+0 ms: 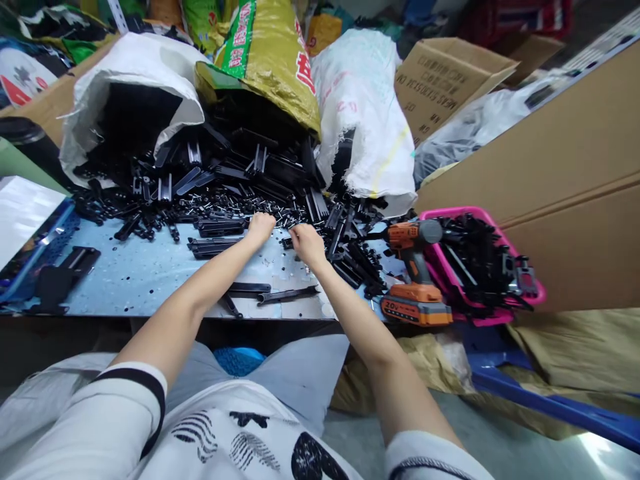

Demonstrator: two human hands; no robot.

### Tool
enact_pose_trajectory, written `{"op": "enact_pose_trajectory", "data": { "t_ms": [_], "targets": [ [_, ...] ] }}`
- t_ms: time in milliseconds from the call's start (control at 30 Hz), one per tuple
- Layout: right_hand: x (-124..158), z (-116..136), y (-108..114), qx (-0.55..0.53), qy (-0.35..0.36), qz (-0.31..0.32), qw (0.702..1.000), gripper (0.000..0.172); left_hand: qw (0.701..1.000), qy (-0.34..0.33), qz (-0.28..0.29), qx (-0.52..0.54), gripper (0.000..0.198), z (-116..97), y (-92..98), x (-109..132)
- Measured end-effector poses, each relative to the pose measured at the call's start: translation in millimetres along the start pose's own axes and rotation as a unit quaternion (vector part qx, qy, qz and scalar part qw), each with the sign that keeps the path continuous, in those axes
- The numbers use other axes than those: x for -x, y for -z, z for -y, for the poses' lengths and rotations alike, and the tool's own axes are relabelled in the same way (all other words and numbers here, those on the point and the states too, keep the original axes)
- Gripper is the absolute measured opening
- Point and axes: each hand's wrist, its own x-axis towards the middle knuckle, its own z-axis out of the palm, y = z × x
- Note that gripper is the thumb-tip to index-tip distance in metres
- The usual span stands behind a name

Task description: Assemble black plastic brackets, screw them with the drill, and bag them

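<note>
My left hand (262, 227) rests at the near edge of a heap of small screws (240, 202), its fingers curled in and mostly hidden. Just to its right, my right hand (307, 243) has thumb and fingers pinched together beside the same screws. Whatever either hand holds is too small to make out. Left of my hands lie stacked black plastic strips (215, 247). Nearer the table edge are more long black pieces (287, 295). A heap of black parts (350, 257) spreads to the right of my right hand.
An orange cordless drill (414, 273) stands at the right front, beside a pink basket (537, 293) of black parts. A white sack (135, 57), a yellow sack (275, 53) and another white sack (365, 100) line the back. A blue tray (65, 230) sits left.
</note>
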Motion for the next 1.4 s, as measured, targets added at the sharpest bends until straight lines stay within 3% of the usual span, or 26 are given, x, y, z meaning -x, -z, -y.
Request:
{"op": "enact_pose_trajectory", "data": {
  "t_ms": [100, 200, 367, 467, 667, 800, 967, 1067, 1200, 1300, 1400],
  "targets": [
    [-45, -3, -9, 0.025, -0.052, 0.041, 0.998, 0.025, 0.998, -0.032, -0.046, -0.004, 0.027, 6, 14.6, 35],
    [-64, -2, -15, 0.027, -0.034, 0.091, 0.995, 0.026, 0.996, -0.044, -0.081, -0.003, 0.027, 32, 34.8, 95],
    [-52, 5, -10, -0.02, -0.014, 0.044, 0.999, 0.026, 0.992, -0.052, -0.098, 0.055, 0.02, 82, 44.6, 197],
    [-31, 14, 1, -0.084, 0.035, -0.001, 0.996, 0.028, 0.993, -0.079, -0.067, 0.051, 0.019, 89, 41.1, 225],
    [25, 41, 27, -0.209, 0.096, 0.007, 0.973, 0.021, 0.99, -0.134, -0.01, -0.053, 0.024, 72, 44.7, 220],
    [60, 52, 32, -0.244, 0.11, 0.06, 0.962, 0.017, 0.984, -0.173, -0.009, -0.045, 0.026, 71, 28.2, 218],
    [85, 52, 25, -0.239, 0.126, 0.083, 0.959, 0.017, 0.976, -0.201, -0.079, 0.008, 0.029, 82, 1.4, 226],
    [91, 53, 17, -0.206, 0.166, 0.079, 0.961, 0.022, 0.978, -0.188, -0.09, 0.009, 0.028, 83, -1.1, 230],
    [100, 52, -1, -0.178, 0.227, 0.081, 0.954, 0.029, 0.979, -0.171, -0.105, -0.022, 0.03, 69, -0.3, 234],
    [110, 41, -11, -0.17, 0.256, 0.057, 0.95, 0.031, 0.972, -0.218, -0.076, -0.03, 0.037, 51, -5.8, 230],
    [114, 22, -15, -0.086, 0.24, 0.057, 0.965, 0.048, 0.973, -0.228, -0.016, -0.037, 0.048, 35, -11.4, 215]
  ]
}}
